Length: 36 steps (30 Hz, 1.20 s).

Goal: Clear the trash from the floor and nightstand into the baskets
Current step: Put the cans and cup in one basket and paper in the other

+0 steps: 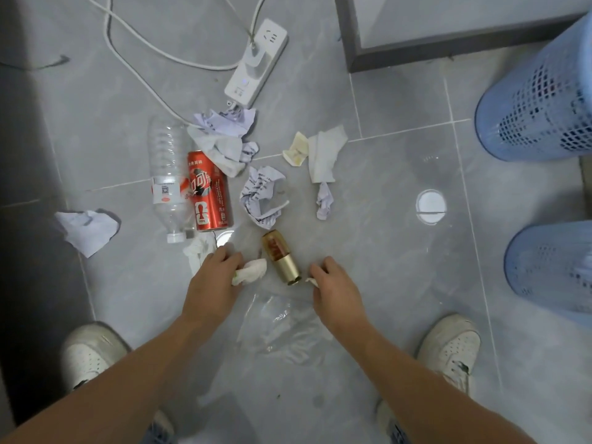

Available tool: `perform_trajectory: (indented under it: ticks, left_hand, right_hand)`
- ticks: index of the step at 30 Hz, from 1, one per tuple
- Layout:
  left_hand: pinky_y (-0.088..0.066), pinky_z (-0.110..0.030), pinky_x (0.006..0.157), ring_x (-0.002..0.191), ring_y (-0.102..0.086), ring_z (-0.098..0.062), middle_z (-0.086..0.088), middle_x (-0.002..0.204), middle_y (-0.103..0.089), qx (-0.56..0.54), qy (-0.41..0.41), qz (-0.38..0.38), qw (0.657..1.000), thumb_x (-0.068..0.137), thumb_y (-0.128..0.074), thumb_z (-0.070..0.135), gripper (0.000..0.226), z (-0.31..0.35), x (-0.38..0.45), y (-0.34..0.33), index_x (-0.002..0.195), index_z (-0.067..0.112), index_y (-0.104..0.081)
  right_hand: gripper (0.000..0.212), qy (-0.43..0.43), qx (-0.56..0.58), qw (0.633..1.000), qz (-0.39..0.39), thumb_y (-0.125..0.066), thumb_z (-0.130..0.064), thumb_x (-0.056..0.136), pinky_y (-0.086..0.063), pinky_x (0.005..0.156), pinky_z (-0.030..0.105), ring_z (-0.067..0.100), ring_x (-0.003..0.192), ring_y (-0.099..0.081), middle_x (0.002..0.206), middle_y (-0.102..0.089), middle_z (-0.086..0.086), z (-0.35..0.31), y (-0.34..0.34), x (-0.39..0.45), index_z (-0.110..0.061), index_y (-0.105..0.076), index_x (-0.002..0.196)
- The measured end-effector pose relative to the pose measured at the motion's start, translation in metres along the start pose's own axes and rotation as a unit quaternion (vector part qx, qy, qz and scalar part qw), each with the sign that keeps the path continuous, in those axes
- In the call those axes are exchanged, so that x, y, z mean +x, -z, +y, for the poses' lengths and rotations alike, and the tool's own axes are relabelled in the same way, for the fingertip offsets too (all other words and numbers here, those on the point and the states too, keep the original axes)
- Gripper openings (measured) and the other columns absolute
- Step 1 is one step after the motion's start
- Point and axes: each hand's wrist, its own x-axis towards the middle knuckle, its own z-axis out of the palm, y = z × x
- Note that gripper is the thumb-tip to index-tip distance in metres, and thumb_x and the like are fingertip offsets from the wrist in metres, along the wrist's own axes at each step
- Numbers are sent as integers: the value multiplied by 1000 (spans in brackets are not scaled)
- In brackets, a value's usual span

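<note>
While our left hand (213, 277) curls round a crumpled white tissue (251, 271) on the grey floor (384, 251), our right hand (333, 288) pinches a small white scrap (312, 281). Between them lies a gold can (282, 259). Farther off rest a red cola can (209, 192), a clear bottle (166, 174) and crumpled papers (262, 195). A clear plastic bag (282, 325) lies near us. Two blue baskets (538, 100) stand at the right.

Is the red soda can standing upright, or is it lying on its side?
Lying on its side. The red soda can shows its full printed length on the grey floor, beside the clear plastic bottle, which also lies flat.
</note>
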Motion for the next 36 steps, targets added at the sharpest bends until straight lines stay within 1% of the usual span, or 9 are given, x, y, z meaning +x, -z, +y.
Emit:
perform_trajectory:
  ticks: [4, 9, 12, 16, 23, 27, 33, 35, 36]
  left_hand:
    - [-47, -34, 54, 72, -50, -17, 5, 90, -49, -17, -6, 16, 1000, 75, -82, 8, 27, 22, -10, 22, 84, 18, -58]
    - [-50, -37, 58, 75, -49, -16, 9, 90, -46, -53, -49, 18, 997, 73, -82, 3, 34, 98, -25, 71, 84, 21, -57]
    - [-51, -35, 58, 78, -50, -16, 11, 91, -45, -54, -90, 10, 994, 74, -83, 5, 37, 176, -29, 98, 84, 25, -55]
    - [-34, -20, 57, 71, -46, -13, 10, 88, -44, -92, -191, -7, 977, 76, -78, -1, 33, 309, -29, 125, 79, 21, -53]
    - [-47, -26, 58, 73, -48, -11, 5, 92, -48, -86, -324, -31, 942, 76, -82, 7, 28, 521, -35, 123, 85, 18, -57]
    - [-51, -39, 59, 75, -48, -14, 9, 95, -45, -87, -370, -70, 922, 79, -76, 2, 28, 594, -39, 86, 87, 19, -56]
    - [-46, -35, 60, 78, -45, -14, -1, 97, -55, -39, -400, -104, 910, 79, -74, 1, 21, 656, -21, 20, 91, 13, -61]
    - [-50, -40, 63, 80, -48, -17, -6, 99, -57, -21, -399, -112, 910, 81, -72, 0, 20, 668, -8, -2, 95, 10, -62]
    - [-51, -42, 66, 84, -52, -20, -7, 103, -57, -2, -392, -116, 913, 83, -71, 2, 21, 672, -1, -12, 100, 10, -63]
  right_hand:
    - [12, -31, 54, 997, 44, -63, -4, 88, -46, 54, 42, 37, 68, -56, 91, -49, 7, 8, 23, -6, -12, -55, 91]
    - [15, -51, 114, 985, 115, -63, -4, 87, -46, 58, 40, 30, 69, -56, 93, -51, 2, 9, 94, -35, -15, -56, 94]
    - [23, -93, 169, 967, 165, -63, -1, 85, -39, 63, 27, 19, 73, -56, 99, -52, -4, 16, 155, -61, -18, -58, 98]
    - [29, -160, 246, 925, 241, -60, 3, 82, -35, 68, 21, 10, 81, -52, 100, -53, -6, 41, 249, -101, -20, -57, 99]
    - [22, -237, 274, 859, 361, -64, 1, 89, -40, 73, 19, 8, 88, -53, 98, -57, -2, 145, 381, -185, -18, -57, 98]
    - [29, -306, 299, 829, 359, -64, 2, 87, -50, 79, 31, 17, 93, -59, 105, -57, -1, 213, 405, -214, -19, -58, 105]
    - [26, -355, 317, 816, 328, -66, -3, 87, -41, 65, 7, 3, 85, -54, 102, -52, 0, 299, 406, -222, -20, -59, 106]
    - [30, -365, 346, 808, 308, -67, -5, 87, -47, 70, 12, 10, 89, -59, 104, -55, 2, 321, 398, -220, -24, -58, 108]
    - [35, -371, 359, 804, 296, -67, -4, 87, -54, 76, 23, 17, 94, -62, 107, -57, 4, 330, 394, -219, -25, -59, 113]
